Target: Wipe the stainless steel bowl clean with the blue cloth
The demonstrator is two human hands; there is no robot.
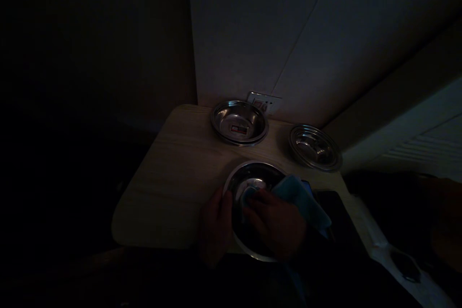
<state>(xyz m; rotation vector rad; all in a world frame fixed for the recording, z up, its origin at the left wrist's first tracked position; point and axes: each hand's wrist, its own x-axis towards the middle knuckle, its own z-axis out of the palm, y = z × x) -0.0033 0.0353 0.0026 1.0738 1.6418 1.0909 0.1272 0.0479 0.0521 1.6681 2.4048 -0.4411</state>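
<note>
A shiny metal bowl (249, 169) rests at the near edge of the wooden table, its rim toward me. My left hand (216, 224) grips the bowl's left rim, thumb on the upper side and the other fingers mostly hidden in the dark. Inside the bowl, my right hand (276, 219) presses a blue-green cloth (298, 197) against the inner surface with bent fingers. Part of the cloth bunches under the fingertips, and the rest spreads over the right rim. The room is very dim, so the fingers' edges are hard to make out.
Behind stands another metal bowl (238, 120) with a red and black label, apparently stacked. More metal bowls (314, 147) sit at the right. A dark flat object (337, 214) lies on the table (169, 168). A wall socket (265, 102) is at the back.
</note>
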